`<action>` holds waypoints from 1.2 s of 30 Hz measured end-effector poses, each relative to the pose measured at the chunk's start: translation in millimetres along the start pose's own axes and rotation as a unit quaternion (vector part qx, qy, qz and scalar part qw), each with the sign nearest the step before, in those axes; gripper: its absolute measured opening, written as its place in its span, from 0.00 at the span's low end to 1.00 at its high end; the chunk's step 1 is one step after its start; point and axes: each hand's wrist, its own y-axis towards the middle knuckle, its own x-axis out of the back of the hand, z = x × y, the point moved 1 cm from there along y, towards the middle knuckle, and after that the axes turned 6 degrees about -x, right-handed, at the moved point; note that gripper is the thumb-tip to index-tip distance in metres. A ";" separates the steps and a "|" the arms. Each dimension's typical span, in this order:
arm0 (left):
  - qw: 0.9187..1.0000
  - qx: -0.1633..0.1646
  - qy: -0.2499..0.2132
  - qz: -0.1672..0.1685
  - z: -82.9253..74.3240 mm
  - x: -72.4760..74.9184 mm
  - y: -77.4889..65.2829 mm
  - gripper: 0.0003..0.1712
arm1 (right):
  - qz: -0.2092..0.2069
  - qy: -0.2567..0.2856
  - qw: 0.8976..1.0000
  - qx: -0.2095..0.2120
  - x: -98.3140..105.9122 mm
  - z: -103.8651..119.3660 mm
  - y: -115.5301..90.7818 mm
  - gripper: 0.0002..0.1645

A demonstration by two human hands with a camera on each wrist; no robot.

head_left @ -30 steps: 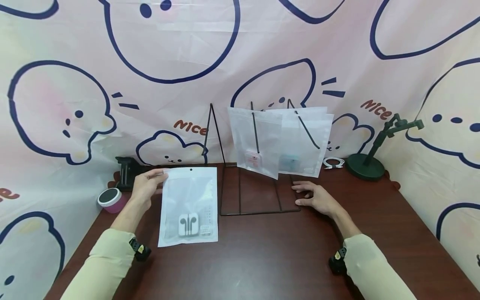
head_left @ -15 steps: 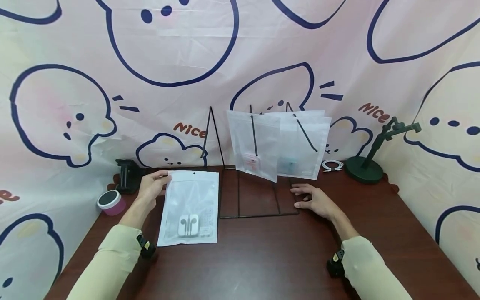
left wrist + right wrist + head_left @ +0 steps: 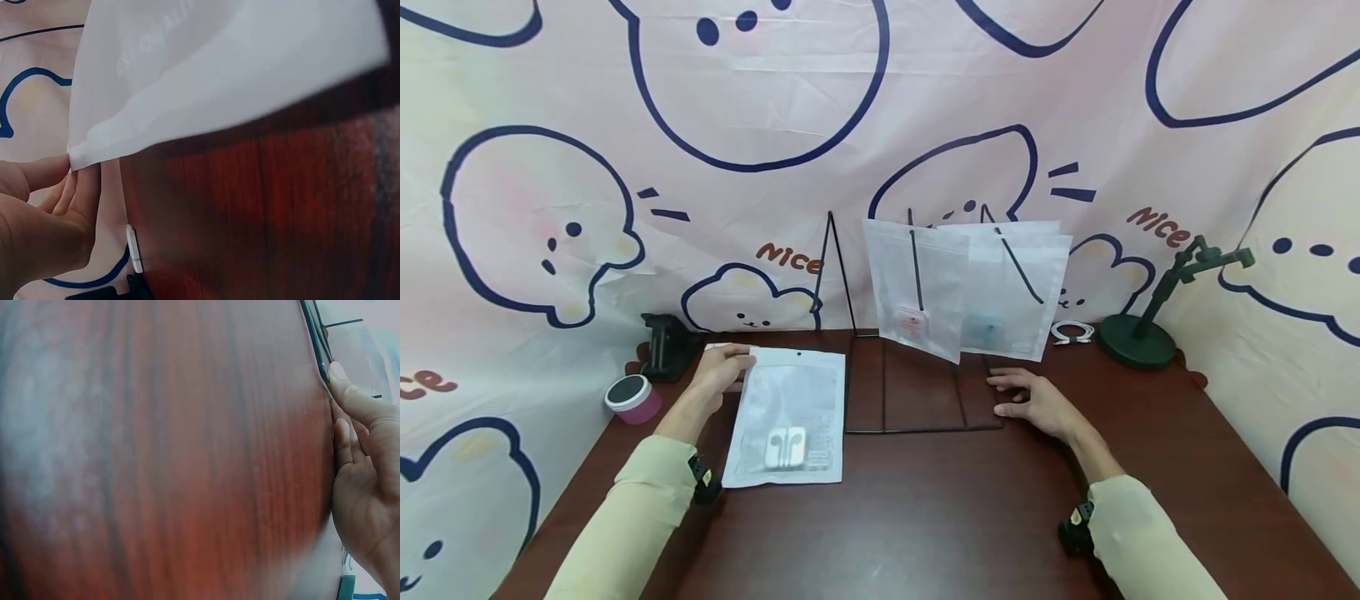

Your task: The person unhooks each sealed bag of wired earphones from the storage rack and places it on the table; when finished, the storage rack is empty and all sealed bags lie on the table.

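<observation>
My left hand (image 3: 718, 375) pinches the top left corner of a white zip bag (image 3: 775, 387), thumb on one face and fingers on the other, as the left wrist view shows. The bag hangs tilted to the left of a black wire display rack (image 3: 925, 431). White wired earphones (image 3: 786, 447) in a small case show through its lower part. My right hand (image 3: 1037, 404) rests at the right side of the rack's base with fingers loosely extended. In the right wrist view its thumb tip lies right at the wire corner (image 3: 325, 375).
Several white zip bags (image 3: 917, 283) hang on the rack's middle and right hooks; the left upright (image 3: 841, 267) carries none. A coiled white cable (image 3: 1072, 333) and a green stand (image 3: 1138, 342) are at the back right. A black holder (image 3: 666, 346) and pink jar (image 3: 634, 400) sit at left.
My left hand has shifted slightly right and down with the bag, whose top now leans further back. My right hand stays at the rack. The head view has shifted a little.
</observation>
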 end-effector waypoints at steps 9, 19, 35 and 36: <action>1.000 0.009 -0.001 0.016 0.0 -3.1 1.7 0.28 | 0.000 -0.005 1.000 -0.006 1.7 3.0 0.2 0.30; 0.999 -0.007 -0.002 0.050 1.7 -3.9 3.9 0.35 | -0.001 -0.008 1.000 -0.005 1.0 4.0 1.1 0.30; 0.995 -0.082 -0.014 0.055 -33.2 0.0 -4.3 0.40 | -0.006 -0.008 1.000 0.003 0.0 7.0 1.5 0.29; 0.994 -0.089 -0.020 0.055 -36.2 -0.8 -4.7 0.40 | -0.005 -0.007 1.000 0.002 0.2 7.1 0.9 0.29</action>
